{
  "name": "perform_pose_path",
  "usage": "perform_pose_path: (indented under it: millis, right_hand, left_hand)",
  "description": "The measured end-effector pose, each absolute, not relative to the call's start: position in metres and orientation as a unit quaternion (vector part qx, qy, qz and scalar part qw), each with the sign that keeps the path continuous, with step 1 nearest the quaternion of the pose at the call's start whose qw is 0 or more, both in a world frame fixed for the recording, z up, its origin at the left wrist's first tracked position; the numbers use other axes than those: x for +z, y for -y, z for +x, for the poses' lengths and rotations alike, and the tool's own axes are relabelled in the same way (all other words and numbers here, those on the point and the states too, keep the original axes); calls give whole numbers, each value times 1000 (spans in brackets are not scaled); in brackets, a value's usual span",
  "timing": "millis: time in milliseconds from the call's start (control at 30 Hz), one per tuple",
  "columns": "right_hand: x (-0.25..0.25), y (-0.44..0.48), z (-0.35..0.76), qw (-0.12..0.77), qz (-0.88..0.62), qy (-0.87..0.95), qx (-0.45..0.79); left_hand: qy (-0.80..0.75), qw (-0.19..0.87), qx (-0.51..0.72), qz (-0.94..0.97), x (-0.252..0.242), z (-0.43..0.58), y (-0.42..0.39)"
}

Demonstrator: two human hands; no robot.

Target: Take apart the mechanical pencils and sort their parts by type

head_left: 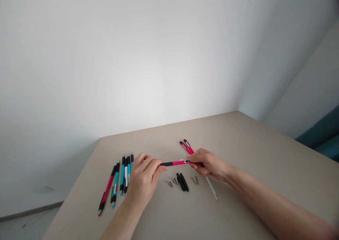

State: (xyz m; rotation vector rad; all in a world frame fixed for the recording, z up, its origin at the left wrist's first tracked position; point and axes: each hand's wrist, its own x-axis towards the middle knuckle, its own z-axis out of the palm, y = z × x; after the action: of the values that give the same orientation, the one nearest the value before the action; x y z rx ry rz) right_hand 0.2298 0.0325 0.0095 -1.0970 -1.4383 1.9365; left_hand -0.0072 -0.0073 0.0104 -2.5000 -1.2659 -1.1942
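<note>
Held level between both hands is a pink pen (178, 163) with a black grip section. My left hand (145, 169) pinches its black end, and my right hand (205, 162) is closed around the other end, which the fingers partly hide. On the table just below lie black rubber grips (182, 182), a few small grey metal pen tips (171, 184) and thin springs (195, 180). A clear refill (212, 189) sticks out beneath my right hand. Behind that hand lie two pink pen barrels (188, 146) with black ends.
To the left, a row of turquoise and white pens (122, 176) lies partly behind my left hand, with a pink and black pen (107, 190) at its outer side. The beige table (238, 141) meets a white wall. A teal cloth (321, 130) hangs at the right.
</note>
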Motion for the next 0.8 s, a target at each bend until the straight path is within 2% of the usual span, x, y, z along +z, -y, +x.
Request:
perform_pose_path:
  millis: [200,367,433,500,600,800]
  right_hand:
    - [7,-29,225,227,-421,570,668]
    - [8,-26,223,234,-467,721,456]
    - [7,-26,223,252,-469,736,418]
    - [4,-29,224,262,-474,717,439]
    - [0,-33,224,263,-466,652,538]
    - [-2,-35,224,228,-426,580,656]
  left_hand:
    - [442,24,-379,-813,4,-3,7]
    - [490,-28,-378,-785,-3,-1,5]
    - [501,-33,-379,-777,-4,-2,5]
    - [503,-40,-376,-778,-3,-2,5]
    - [481,-46,-367,-795,-1,-5,4]
    - [426,-37,-406,-808,3,-9,3]
